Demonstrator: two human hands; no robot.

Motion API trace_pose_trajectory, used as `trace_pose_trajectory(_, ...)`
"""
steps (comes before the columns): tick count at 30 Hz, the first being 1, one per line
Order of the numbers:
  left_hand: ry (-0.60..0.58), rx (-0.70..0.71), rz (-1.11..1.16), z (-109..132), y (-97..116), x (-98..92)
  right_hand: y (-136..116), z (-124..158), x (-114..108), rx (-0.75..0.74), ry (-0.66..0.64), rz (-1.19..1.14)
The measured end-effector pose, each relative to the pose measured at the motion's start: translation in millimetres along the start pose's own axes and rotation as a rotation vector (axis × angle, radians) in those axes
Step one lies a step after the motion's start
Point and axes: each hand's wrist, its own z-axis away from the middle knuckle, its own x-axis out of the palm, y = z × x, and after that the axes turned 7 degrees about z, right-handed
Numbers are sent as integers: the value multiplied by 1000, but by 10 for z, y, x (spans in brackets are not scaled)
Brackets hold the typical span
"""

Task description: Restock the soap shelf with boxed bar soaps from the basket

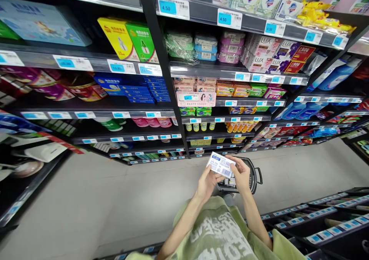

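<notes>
I hold a small white and blue box (220, 165) with a barcode in both hands, at chest height over the aisle floor. My left hand (206, 183) grips its left end from below, fingers curled round it. My right hand (240, 174) pinches its right end, thumb on top. Just beyond my hands a black shopping basket (255, 177) stands on the floor, mostly hidden by my right hand; some packaged goods lie inside it.
Dark store shelves (161, 60) run in front of me, stocked with soap boxes, bottles and packets, with blue price tags along the edges. Another low shelf (317, 221) stands at my right. The grey floor (100, 198) stretches between them.
</notes>
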Motion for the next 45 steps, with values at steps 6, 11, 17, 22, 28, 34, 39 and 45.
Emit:
trace_pose_trajectory(6,-77,-93,97,38,13,-12,60,18,-52,25,44,13)
trace_pose_trajectory(11,-92,-114,193,48,14,43,75,22,-71,17,62,8)
trace_pose_trajectory(17,-126,-119,292,57,34,88,26,2,-45,6,85,32)
trace_pose_trajectory(22,-132,-114,309,59,25,73,5,-2,-18,-1,83,29)
trace_pose_trajectory(28,-118,-111,297,57,14,53,46,10,-32,4,74,25)
trace_pose_trajectory(34,-117,-115,294,54,15,49,53,12,-43,12,73,22)
trace_pose_trajectory(39,-109,-114,288,41,7,30,63,12,-38,20,76,33)
trace_pose_trajectory(45,-104,-111,314,25,6,-11,70,0,-18,32,77,46)
